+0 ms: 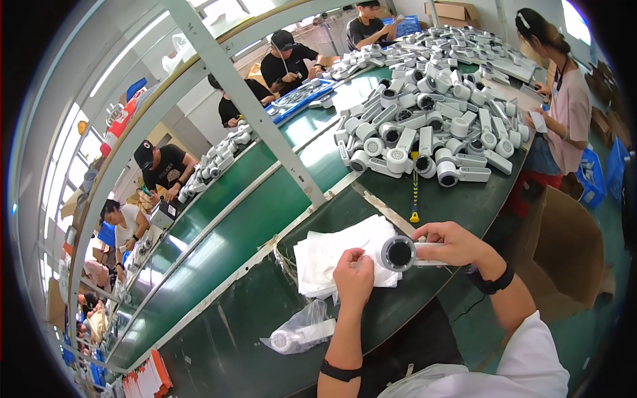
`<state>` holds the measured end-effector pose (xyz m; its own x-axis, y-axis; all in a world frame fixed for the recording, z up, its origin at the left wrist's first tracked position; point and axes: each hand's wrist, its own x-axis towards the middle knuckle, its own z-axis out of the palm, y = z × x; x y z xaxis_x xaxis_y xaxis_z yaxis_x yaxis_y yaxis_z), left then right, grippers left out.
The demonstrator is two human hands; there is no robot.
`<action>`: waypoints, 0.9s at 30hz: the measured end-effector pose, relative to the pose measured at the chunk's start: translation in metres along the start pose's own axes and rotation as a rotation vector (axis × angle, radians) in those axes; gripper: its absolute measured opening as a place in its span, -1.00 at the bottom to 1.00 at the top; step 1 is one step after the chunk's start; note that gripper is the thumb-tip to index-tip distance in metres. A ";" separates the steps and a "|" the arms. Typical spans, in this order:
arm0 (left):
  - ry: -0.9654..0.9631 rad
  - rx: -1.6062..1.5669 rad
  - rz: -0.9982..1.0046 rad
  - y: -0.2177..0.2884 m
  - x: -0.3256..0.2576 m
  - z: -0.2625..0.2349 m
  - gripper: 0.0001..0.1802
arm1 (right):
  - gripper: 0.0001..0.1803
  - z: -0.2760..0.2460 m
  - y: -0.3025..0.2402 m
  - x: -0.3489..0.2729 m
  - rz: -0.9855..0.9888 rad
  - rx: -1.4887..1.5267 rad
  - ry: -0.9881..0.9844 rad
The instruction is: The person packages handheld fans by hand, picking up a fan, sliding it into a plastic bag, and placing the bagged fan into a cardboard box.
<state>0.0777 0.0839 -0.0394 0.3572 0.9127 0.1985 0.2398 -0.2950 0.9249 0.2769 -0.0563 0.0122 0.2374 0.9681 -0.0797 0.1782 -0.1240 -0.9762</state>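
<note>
My right hand (452,244) is closed round the handle of a white hair dryer (399,253), whose round dark opening faces up toward me. To its left, my left hand (353,277) has its thumb and fingers pinched together beside the dryer's head. What the pinch holds, if anything, is too small to tell. Beneath both lies a stack of thin white bags or sheets (314,259) on the dark green table (229,331). Another white hair dryer (302,336), wrapped in a clear plastic bag, rests on the table left of my left forearm.
A large heap of white hair dryers (424,123) covers the table's far part. A yellow-and-black screwdriver (415,199) lies before it. A grey metal post (255,109) rises beyond the table, beside a green conveyor (199,259). A cardboard box (564,252) and a co-worker (564,99) are at right.
</note>
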 end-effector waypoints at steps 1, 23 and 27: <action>-0.014 0.022 -0.001 0.002 0.000 -0.002 -0.81 | -0.52 0.001 0.002 0.005 -0.052 -0.124 -0.052; 0.102 0.023 0.202 -0.012 -0.015 -0.002 -0.85 | -0.80 0.020 0.007 0.043 -0.075 -0.116 -0.191; 0.091 -0.014 0.213 -0.014 -0.015 0.003 -0.80 | -0.79 0.012 0.025 0.048 -0.099 -0.082 -0.176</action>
<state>0.0718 0.0732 -0.0566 0.3158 0.8522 0.4171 0.1553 -0.4801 0.8634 0.2818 -0.0101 -0.0188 0.0461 0.9986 -0.0254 0.2709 -0.0370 -0.9619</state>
